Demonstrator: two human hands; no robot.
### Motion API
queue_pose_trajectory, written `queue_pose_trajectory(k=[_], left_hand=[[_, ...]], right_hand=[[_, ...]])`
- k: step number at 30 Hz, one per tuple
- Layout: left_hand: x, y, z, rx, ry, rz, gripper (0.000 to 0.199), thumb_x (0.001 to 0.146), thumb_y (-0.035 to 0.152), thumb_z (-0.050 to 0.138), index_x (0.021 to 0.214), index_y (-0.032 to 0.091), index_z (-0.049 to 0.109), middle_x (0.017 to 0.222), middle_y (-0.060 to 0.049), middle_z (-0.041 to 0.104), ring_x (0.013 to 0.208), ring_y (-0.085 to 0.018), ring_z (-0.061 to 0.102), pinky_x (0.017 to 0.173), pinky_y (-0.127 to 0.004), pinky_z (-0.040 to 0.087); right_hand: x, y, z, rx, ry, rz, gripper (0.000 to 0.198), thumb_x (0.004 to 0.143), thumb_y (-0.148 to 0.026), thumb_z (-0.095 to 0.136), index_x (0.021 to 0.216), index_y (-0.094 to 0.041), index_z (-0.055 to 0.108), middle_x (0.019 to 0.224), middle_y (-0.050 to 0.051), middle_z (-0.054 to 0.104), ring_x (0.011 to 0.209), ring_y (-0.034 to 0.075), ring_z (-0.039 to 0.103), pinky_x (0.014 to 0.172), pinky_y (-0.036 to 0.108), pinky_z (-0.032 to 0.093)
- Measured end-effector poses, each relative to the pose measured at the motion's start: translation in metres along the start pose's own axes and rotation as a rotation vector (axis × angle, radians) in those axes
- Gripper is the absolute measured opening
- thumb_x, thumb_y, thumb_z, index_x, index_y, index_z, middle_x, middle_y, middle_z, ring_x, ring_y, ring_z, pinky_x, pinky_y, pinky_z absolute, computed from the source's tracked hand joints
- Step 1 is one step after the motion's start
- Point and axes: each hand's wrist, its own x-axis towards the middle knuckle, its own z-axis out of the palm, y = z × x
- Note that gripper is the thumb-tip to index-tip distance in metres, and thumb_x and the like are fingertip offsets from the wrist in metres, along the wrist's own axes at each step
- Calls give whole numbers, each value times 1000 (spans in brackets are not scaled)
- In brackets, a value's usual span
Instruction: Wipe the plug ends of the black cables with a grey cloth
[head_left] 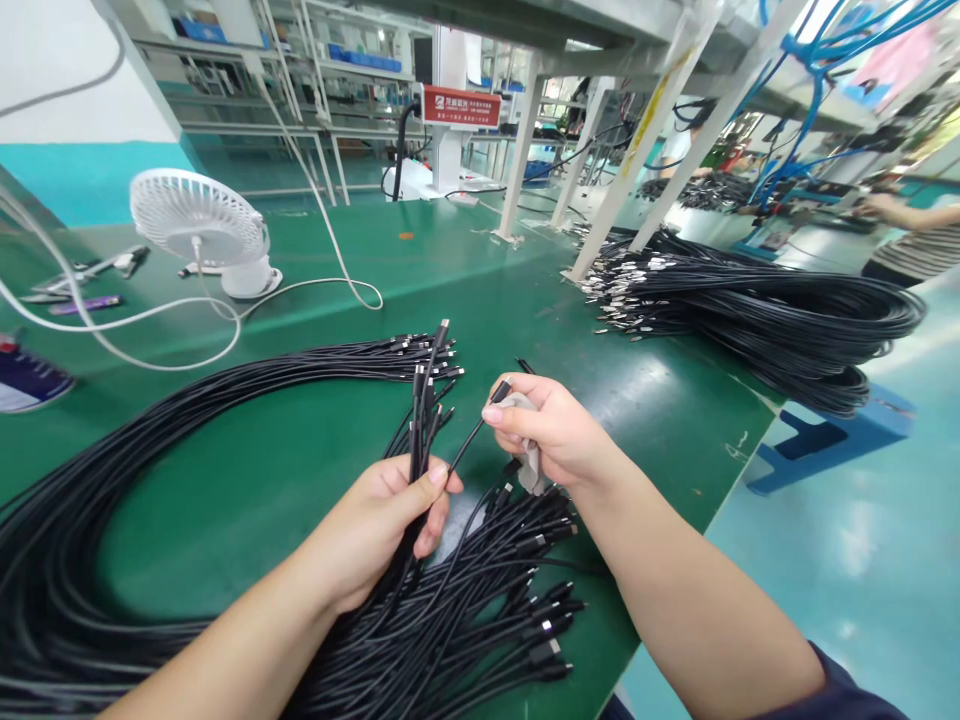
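At the left edge we have what looks like part of a dark shoe (pixel 30 382), with a metal tool (pixel 90 272) and a purple object (pixel 86 305) just beyond it. Next stands a small white fan (pixel 196 218); its looping white cord (pixel 300 285) lies across our green table (pixel 247 480), beyond a long curved bundle (pixel 225 388) of black cables. Our left forearm crosses in front of that bundle.

Near the middle, our left hand (pixel 401 500) is closed around a bunch of black cables (pixel 424 400), their plugs pointing up. A single cable (pixel 469 442) runs from it to our right hand (pixel 551 425), which pinches the plug end together with a grey cloth (pixel 529 455). The hands are apart but near each other. Loose cable ends (pixel 525 600) spread over the table below them.

Further right, pale frame legs (pixel 637 150) stand against a second heap of cables (pixel 757 300), partly blocking our view. A blue stool (pixel 840 430) sits below the heap, blue hoses (pixel 817 60) hang above, and a person in a striped top (pixel 926 245) is at the edge.

As for writing, a red sign (pixel 461 106) at the back carries a white logo and Chinese characters, the smaller ones unreadable; a pale scribble (pixel 737 447) marks the table's right edge, illegible to us.
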Motion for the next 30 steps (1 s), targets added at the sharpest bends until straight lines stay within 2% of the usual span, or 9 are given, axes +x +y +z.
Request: queue_pose_trajectory(k=[5,10,14,20,25,30], left_hand=[[0,1,1,-3,4,7,42,74,53,75,78,13,63,46,7,51,40,-5,38,45,-19,30],[1,3,3,-21,23,-1,46,67,55,80,75,13,63,49,5,56,40,-5,42,44,-19,32],[1,4,4,-4,72,14,46,62,52,84,70,13,62,57,2,62,46,-6,47,48,-20,37],[1,5,6,25,114,20,48,58,53,85,66,14,60,55,2,61,48,-7,48,50,-20,39],[2,4,7,44,112,30,46,60,52,84,68,14,60,56,2,62,49,-7,49,50,-20,40],[1,3,8,54,108,44,42,63,50,82,70,14,60,58,1,63,51,-9,51,50,-21,41]], right_hand=[[-1,0,1,-3,-9,-27,35,61,-33,86,65,-16,56,46,-10,44,40,3,34,41,19,22],[-1,1,2,-45,9,-19,33,60,-32,87,67,-16,58,47,-9,45,42,3,35,41,19,22],[-1,2,0,-106,8,-25,35,62,-41,85,70,-15,62,49,-8,46,44,5,37,42,19,24],[-3,3,1,-163,40,-110,38,69,-50,79,77,-15,66,50,-6,50,46,6,40,44,21,27],[-4,3,2,-161,43,-147,34,71,-47,78,73,-16,65,51,-7,48,47,6,38,45,21,27],[-7,3,-1,-144,-33,-171,30,70,-43,80,77,-17,67,53,-7,47,47,6,35,45,22,23]])
